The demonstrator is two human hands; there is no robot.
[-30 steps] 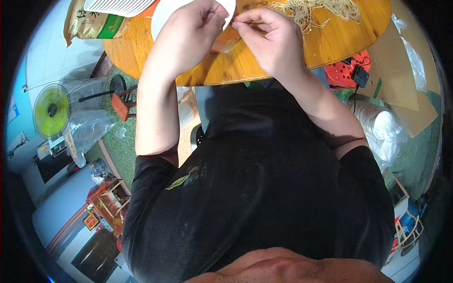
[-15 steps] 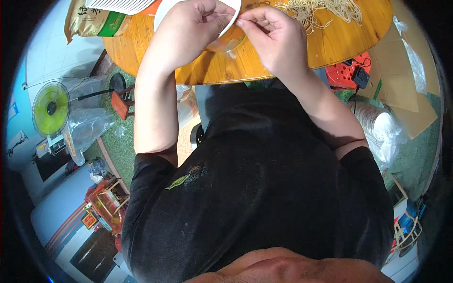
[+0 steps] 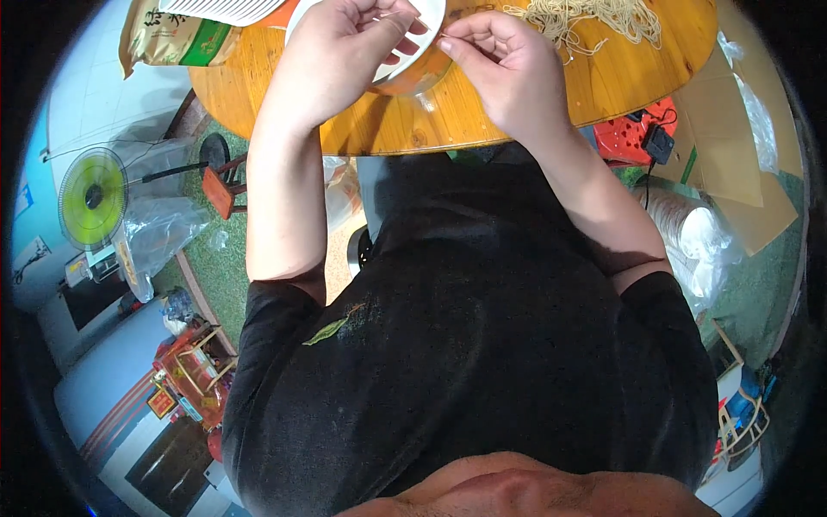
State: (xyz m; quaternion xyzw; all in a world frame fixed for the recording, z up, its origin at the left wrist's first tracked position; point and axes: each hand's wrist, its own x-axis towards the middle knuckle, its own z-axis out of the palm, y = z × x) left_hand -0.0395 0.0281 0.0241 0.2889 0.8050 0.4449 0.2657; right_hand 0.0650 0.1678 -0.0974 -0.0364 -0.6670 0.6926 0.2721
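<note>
My left hand (image 3: 340, 69) is over the white round dish (image 3: 435, 15) near the table's far side, thumb and fingers drawn together. What they hold, if anything, is too small to make out. Just right of the dish, my right hand (image 3: 521, 82) pinches thumb and forefinger together; something tiny may be between the tips. A loose heap of thin beige cords (image 3: 599, 21) lies on the wooden table (image 3: 620, 82) beyond my right hand.
A gold and green packet (image 3: 177, 39) and a white ribbed tray (image 3: 228, 7) are at the upper left. A standing fan (image 3: 93, 198) is at the left. On the right are a red plastic stool (image 3: 624, 142), cardboard (image 3: 724, 121) and wrapped white goods (image 3: 689, 228).
My hands have drawn a little apart. The left fingers have lifted and loosened from near the right fingertips, while the right hand keeps its pinch and moves slightly right.
</note>
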